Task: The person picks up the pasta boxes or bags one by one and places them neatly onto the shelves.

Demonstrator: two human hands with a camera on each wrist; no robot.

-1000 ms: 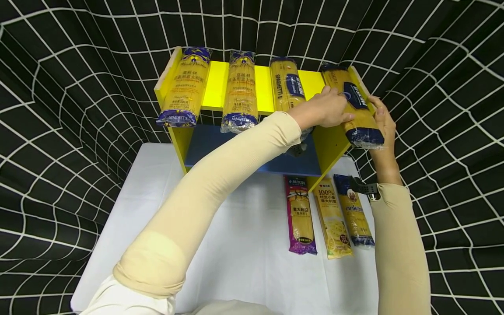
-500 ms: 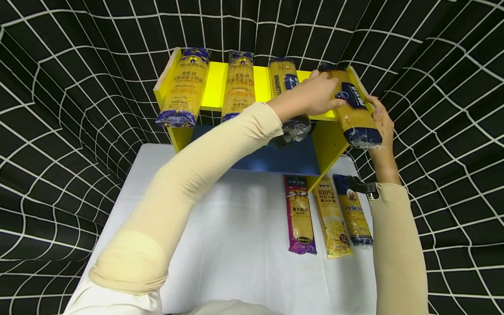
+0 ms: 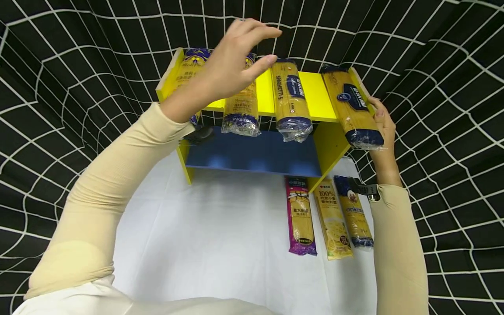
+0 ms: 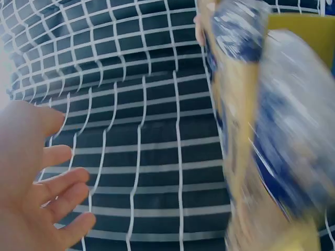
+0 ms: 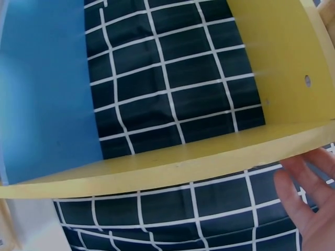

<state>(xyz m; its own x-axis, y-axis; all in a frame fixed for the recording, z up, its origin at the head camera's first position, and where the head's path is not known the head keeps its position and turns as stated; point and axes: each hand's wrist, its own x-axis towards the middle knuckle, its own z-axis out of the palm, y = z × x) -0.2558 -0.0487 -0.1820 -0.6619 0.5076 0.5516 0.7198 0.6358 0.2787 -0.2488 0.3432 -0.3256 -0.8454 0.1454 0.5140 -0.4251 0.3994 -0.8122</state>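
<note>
My left hand [image 3: 232,61] hangs in the air over the two left spaghetti packs, fingers spread and holding nothing. In the left wrist view, that hand [image 4: 42,183] stands apart from blurred packs at the right. On the yellow top shelf [image 3: 265,89] lie several spaghetti packs: a leftmost one [image 3: 185,74] mostly behind my left hand, a second pack [image 3: 242,107], a third pack [image 3: 291,94], and a tilted pack [image 3: 350,105] at the right end. My right hand [image 3: 385,124] touches the outer side of the right panel; in the right wrist view, its fingers [image 5: 298,183] lie against the yellow board [image 5: 172,170].
Below the top is a blue shelf board [image 3: 252,151]. On the white table [image 3: 220,236] lie a purple-edged pasta pack [image 3: 301,214], a yellow pasta pack [image 3: 334,218] and a blue-ended pasta pack [image 3: 354,212]. Black cloth with a white grid [image 3: 78,87] surrounds the table.
My left hand has left the rightmost spaghetti pack and moved left and up, over the left packs. The right hand stays at the right panel.
</note>
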